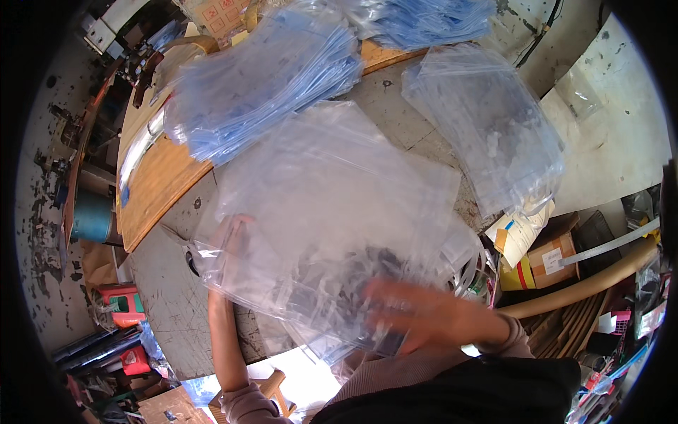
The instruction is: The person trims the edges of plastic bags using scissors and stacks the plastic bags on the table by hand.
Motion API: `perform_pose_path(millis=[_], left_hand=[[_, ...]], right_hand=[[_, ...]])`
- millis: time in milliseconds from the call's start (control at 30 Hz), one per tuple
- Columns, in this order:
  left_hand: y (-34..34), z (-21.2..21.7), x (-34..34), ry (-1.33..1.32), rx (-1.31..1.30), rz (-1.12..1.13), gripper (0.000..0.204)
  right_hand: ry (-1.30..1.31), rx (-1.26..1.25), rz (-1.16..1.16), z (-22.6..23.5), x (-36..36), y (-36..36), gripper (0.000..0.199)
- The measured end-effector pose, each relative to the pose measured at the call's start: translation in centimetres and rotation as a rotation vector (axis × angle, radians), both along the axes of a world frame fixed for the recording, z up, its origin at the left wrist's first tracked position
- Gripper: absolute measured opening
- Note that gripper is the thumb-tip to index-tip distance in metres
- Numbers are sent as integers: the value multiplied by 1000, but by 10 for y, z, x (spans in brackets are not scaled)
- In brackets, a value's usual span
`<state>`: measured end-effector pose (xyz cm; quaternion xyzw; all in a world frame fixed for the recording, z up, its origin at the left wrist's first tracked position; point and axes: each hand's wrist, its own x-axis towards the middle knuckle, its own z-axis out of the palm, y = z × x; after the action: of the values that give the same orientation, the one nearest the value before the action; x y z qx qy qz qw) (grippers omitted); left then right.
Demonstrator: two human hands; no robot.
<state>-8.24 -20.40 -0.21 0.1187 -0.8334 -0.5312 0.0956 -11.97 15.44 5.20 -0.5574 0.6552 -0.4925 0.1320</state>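
Several large clear plastic bags (pixel 318 184) lie loosely stacked on the grey worktable in front of me, their near edges overhanging toward my body. My left hand (pixel 234 237) is at the stack's left edge, with clear plastic over most of it. Its fingers are veiled, so their grip is unclear. Over the near right part of the stack is my right hand (pixel 417 307), smeared by motion. Its fingers reach left across the crumpled, shiny plastic, and whether they pinch it does not show. Left of the stack lie scissors (pixel 185 244), partly covered by the plastic.
A thick pile of bluish plastic bags (pixel 261 81) sits at the far left, another pile (pixel 431 21) behind. A further pile of clear bags (pixel 487 124) rests at the right. The grey table (pixel 166 297) borders a wooden board (pixel 166 187). Cardboard boxes (pixel 554 258) stand right.
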Motion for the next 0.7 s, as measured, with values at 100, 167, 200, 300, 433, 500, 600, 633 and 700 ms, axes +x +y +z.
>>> perform_pose_path(millis=[100,167,200,300,433,500,600,633,700], left_hand=[[12,13,-10,-152,6,91,26],[14,15,-13,-183,8,117,27],[16,14,-17,-176,8,108,28],[-6,-15,-7,-136,126,105,45],[-13,-17,-6,-111,213,89,56],[-19,-18,-7,-85,335,60,61],[-30,-24,-11,-32,558,2,69],[-33,-25,-10,-11,629,-10,72],[-26,-19,-5,58,720,65,84]], right_hand=[[359,388,-873,18,-46,48,49],[396,506,-1021,-10,-69,80,47],[400,508,-1024,-16,-72,92,47],[395,498,-946,-21,-79,107,41],[374,407,-997,-14,-88,105,25],[100,330,-1477,0,-87,100,21],[513,-38,-1332,15,-77,77,20],[748,-114,-1163,18,-71,68,20],[575,-134,-777,19,-46,45,21]])
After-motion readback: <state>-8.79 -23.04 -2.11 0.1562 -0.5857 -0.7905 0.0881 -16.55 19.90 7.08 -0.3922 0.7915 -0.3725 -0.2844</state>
